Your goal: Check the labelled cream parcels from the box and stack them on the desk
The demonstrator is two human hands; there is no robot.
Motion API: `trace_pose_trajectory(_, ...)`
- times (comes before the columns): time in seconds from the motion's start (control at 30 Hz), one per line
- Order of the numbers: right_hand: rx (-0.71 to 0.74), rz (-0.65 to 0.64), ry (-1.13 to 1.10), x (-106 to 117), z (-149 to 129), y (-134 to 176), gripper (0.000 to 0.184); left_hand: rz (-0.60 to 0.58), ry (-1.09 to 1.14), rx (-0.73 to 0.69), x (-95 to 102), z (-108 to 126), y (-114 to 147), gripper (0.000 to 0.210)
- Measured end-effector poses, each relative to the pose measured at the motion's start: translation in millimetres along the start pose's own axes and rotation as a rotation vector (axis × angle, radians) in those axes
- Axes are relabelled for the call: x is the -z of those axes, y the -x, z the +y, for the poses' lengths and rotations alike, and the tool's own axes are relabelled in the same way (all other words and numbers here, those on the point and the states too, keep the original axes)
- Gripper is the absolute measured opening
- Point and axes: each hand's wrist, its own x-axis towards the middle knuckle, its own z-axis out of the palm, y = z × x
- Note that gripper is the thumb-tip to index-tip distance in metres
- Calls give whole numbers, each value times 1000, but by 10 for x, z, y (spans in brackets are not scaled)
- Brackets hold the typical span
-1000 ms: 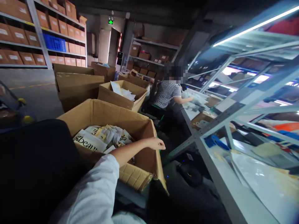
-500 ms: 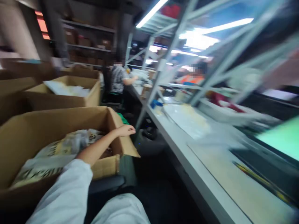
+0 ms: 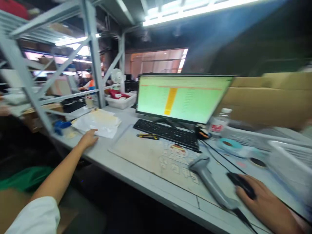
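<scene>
My left hand [image 3: 88,139] is at the near edge of a small stack of white plastic mailer bags [image 3: 104,125] on the desk. Its fingers look apart at the bags' edge, with no firm grip visible. My right hand [image 3: 263,198] rests over a black computer mouse [image 3: 242,185], fingers curved round it. A grey barcode scanner [image 3: 212,185] lies just left of the mouse on a pale desk mat [image 3: 146,159]. Behind the mat are a black keyboard [image 3: 168,133] and a yellow-and-black utility knife [image 3: 147,136].
A monitor [image 3: 182,97] with a green table stands behind the keyboard. On the right are a plastic bottle [image 3: 220,122], tape rolls [image 3: 230,144] and a white basket [image 3: 287,162]. A metal rack post [image 3: 91,52] rises at left, near a white tray [image 3: 122,102].
The view has swung right from the cardboard boxes to the desk. My left hand has gone from above a box's edge to the mailer bags. My right hand has come into view.
</scene>
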Motion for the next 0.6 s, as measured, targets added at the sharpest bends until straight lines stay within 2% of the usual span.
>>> trace_pose_trajectory(0.1, -106, -53, -20, 32, 66, 93, 55, -46, -103, -2, -203, 137, -540, 71)
trace_pose_trajectory(0.2, -141, -77, 2, 24, 37, 115, 59, -86, -189, 14, -361, 154, -728, 65)
trace_pose_trajectory(0.3, -141, -95, 31, 22, 13, 146, 58, -91, -282, 44, -426, 129, -687, 63)
trace_pose_trajectory(0.4, -116, -76, 42, 20, 19, 177, 56, -70, -364, 53, -408, 174, -605, 61)
trace_pose_trajectory(0.5, -94, -62, 26, 13, 31, 183, 54, -7, -406, 24, -311, 361, -521, 49)
trace_pose_trajectory(0.6, -87, -66, 13, 10, 26, 169, 54, 142, -397, -6, -86, 662, -389, 50)
